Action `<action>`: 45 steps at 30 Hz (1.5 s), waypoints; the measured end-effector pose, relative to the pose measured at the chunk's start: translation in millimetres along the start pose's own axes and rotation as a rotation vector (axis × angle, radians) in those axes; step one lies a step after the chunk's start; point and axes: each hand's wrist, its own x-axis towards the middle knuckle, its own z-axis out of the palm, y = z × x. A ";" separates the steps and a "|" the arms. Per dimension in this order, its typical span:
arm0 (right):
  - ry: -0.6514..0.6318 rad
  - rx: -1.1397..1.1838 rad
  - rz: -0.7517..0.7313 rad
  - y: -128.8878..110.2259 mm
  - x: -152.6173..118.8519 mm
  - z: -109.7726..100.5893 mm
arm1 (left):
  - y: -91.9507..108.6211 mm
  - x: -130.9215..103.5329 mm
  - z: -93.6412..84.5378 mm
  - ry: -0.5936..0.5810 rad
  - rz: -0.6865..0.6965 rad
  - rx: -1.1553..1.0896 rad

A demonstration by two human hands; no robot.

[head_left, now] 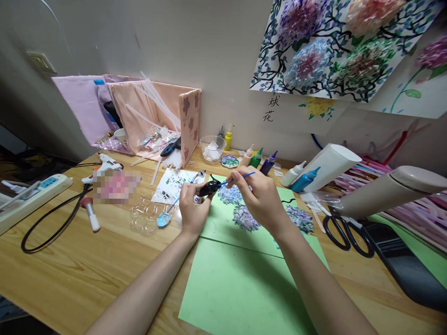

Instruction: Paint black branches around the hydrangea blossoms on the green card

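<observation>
Head view: black object [208, 188] (partly hidden) between hands [192, 209] [257, 195].

bare hands [193, 209] with slender fingers, bare wrists, slim forearms uncovered along their visible length, no sleeve, glove, ring, watch or bracelet showing, plain and free of markings

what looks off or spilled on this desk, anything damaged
Nothing looks clearly spilled or broken. The white paper left of the green sheet has dark smudges, but they look like ordinary paint marks. The pink patch by the glue gun is pixelated, so I can't tell what lies there.
</observation>
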 end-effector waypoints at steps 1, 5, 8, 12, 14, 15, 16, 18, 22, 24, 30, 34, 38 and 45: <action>-0.005 -0.003 0.002 0.2 -0.1 0.5 | -0.2 -0.1 0.1 -0.002 0.002 0.001; 0.006 -0.013 -0.002 -0.6 -0.3 -0.1 | -1.2 -0.3 0.2 -0.008 0.001 0.016; 0.069 -0.005 -0.010 -3.1 -0.2 -5.4 | -1.8 -0.4 0.2 -0.013 -0.007 0.025; 0.160 0.048 0.026 -5.5 -0.2 -15.9 | -2.4 -0.4 0.4 -0.010 -0.023 0.033; 0.207 0.087 0.055 -5.4 -0.5 -20.0 | -2.5 -0.3 0.4 -0.009 -0.029 0.036; 0.235 0.107 0.068 -5.0 -0.7 -21.4 | -2.4 -0.3 0.3 -0.008 -0.031 0.036; 0.262 0.127 0.079 -4.5 -0.8 -22.3 | -2.3 -0.2 0.2 -0.008 -0.032 0.037; 0.311 0.158 0.094 -3.4 -0.9 -22.7 | -2.1 -0.1 0.0 -0.008 -0.030 0.041; 0.324 0.178 0.104 -1.2 -0.7 -20.2 | -2.0 0.1 0.0 -0.012 -0.024 0.047; 0.290 0.162 0.101 -0.6 -0.6 -18.4 | -2.0 0.0 0.1 -0.014 -0.021 0.044; 0.352 0.207 0.084 -1.1 0.2 -15.5 | -2.5 1.0 0.5 0.023 -0.049 0.057; 0.436 0.289 0.120 3.8 1.7 -9.4 | -5.0 2.4 0.3 0.157 -0.177 0.072; 0.244 0.240 0.160 16.5 0.0 7.5 | -9.4 2.2 0.5 0.245 -0.251 0.059; 0.087 -0.024 0.113 31.0 -9.2 34.0 | -11.4 2.5 2.2 0.228 -0.254 0.039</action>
